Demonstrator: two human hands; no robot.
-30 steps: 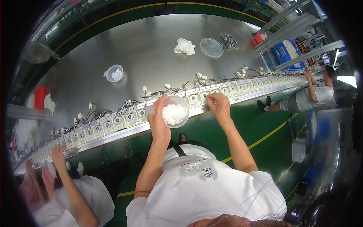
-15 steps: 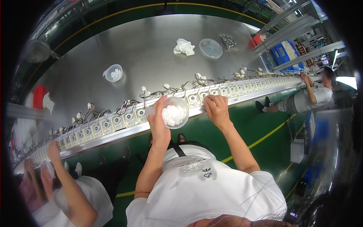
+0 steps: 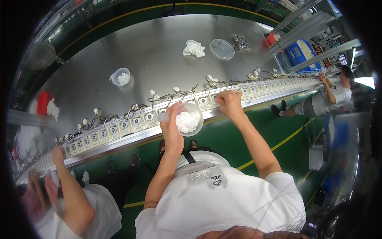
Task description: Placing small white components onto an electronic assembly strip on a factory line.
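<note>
My left hand [image 3: 172,131] is wrapped round a translucent plastic cup [image 3: 200,120] with a handle. Small white pieces [image 3: 186,122] are heaped inside it. The cup hangs just in front of a long row of cream square units [image 3: 137,123] with round centres and wires at the back. Over that row, to the right of the cup, my right hand [image 3: 230,102] has its fingers pressed together at one unit. Whatever is between those fingertips is hidden.
On the metal table [image 3: 159,47] are a second cup [image 3: 115,77] of white pieces, a crumpled white cloth [image 3: 194,48], a round clear lid [image 3: 222,49] and a bag of metal parts [image 3: 241,42]. Co-workers' hands [image 3: 58,154] reach the row at left; another person [image 3: 338,93] stands far right.
My right hand's fingers have curled in more tightly, still at the row. My left hand and the cup have shifted slightly to the right.
</note>
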